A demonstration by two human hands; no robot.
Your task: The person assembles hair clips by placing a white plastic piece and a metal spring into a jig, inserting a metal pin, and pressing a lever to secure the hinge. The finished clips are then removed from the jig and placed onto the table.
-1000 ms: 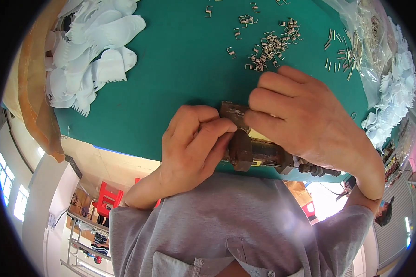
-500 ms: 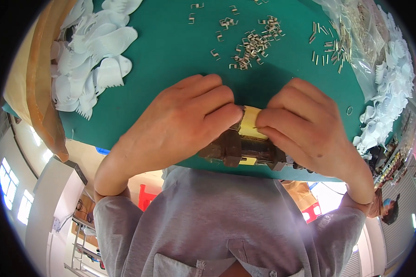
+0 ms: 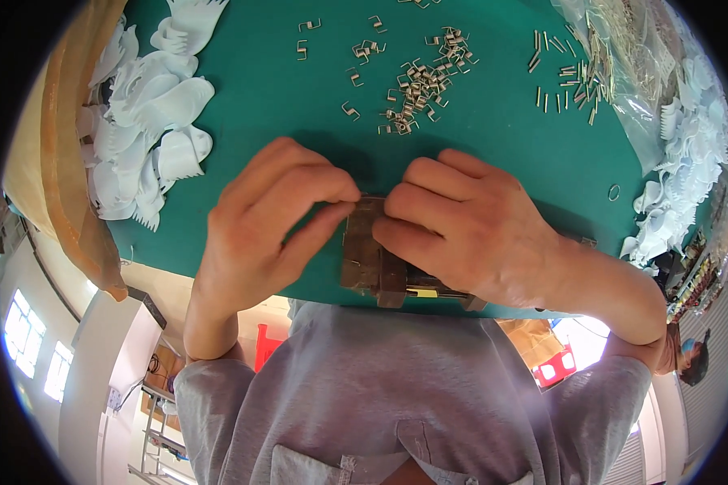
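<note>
A dark brown, worn block-like fixture lies at the near edge of the green table, partly covered by my hands. A small yellow part shows on its near side. At the fixture's far left corner, my left hand is closed, thumb and forefinger pinched together; whatever is between them is too small to make out. My right hand is closed over the fixture's middle with its fingers curled and thumb against the forefinger. Those fingertips hide anything they grip.
Small bent metal clips lie heaped beyond my hands, and metal pins are scattered farther right. White toothed plastic pieces pile up at left beside a brown paper bag. More white pieces and a clear plastic bag line the right.
Both hands have moved left along the fixture. My right hand now covers where the yellow surface showed, and my left hand sits at the left corner. The view has shifted slightly.
</note>
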